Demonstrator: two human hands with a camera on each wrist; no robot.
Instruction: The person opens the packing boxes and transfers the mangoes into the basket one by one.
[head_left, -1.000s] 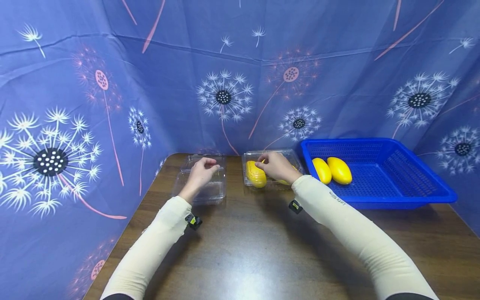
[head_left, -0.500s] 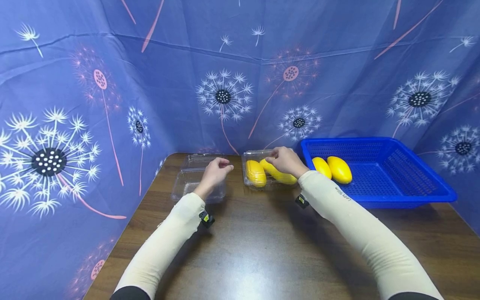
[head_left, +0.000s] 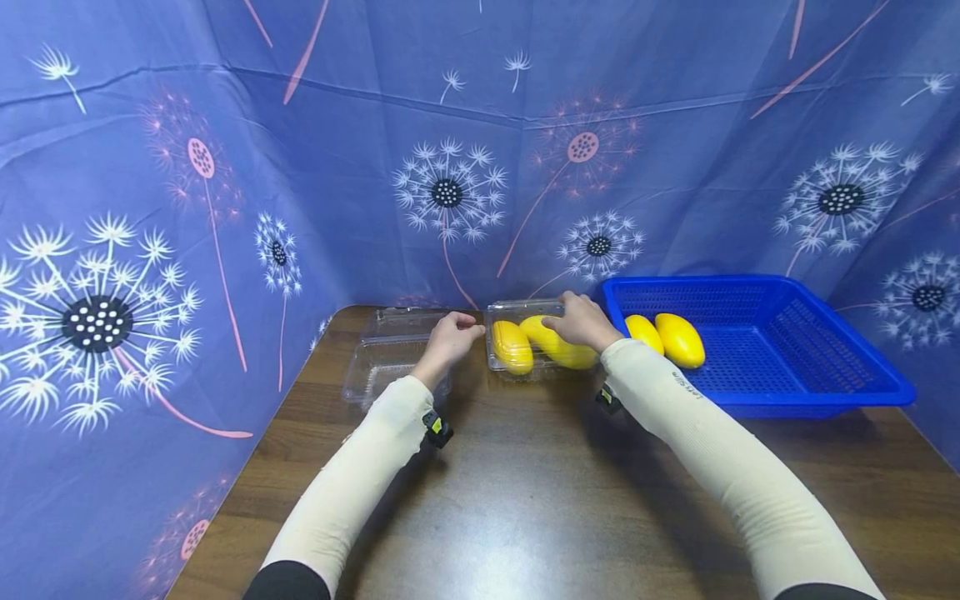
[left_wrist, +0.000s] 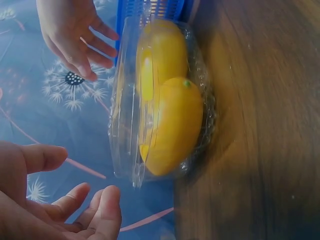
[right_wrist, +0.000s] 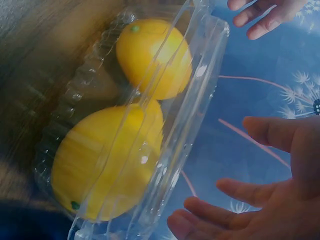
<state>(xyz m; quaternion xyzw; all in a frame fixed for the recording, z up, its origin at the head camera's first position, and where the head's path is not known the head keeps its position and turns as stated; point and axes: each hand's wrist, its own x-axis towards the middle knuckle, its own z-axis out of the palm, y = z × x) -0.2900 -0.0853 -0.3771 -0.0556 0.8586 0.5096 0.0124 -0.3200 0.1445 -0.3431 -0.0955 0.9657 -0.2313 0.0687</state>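
So the clear box [right_wrist: 192, 117] with 2 yellow fruits in it sits right between the hands, long side running left to right. Right hand [head_left: 581, 323] is the nearer 1: from the head view it overlaps the box's right end, while the left hand [head_left: 453, 337] is just off the left end. Both have fingers relaxed and spread, gripping nothing. The wrist views look like small gaps to the plastic, though I can't swear no fingertip touches. The lid looks to be over the fruit; can't tell if it's snapped. Left fruit [head_left: 512, 348] points roughly near to far, right fruit [head_left: 551, 348] slants from far left to near right.

It's all at the far side of a brown wood table [head_left: 510, 467]. There's a second clear box [head_left: 382, 367] to the left, lid folded back, and a blue basket [head_left: 750, 408] close on the right with 2 more yellow fruits [head_left: 680, 340]. Dandelion-print cloth [head_left: 360, 208] hangs behind.
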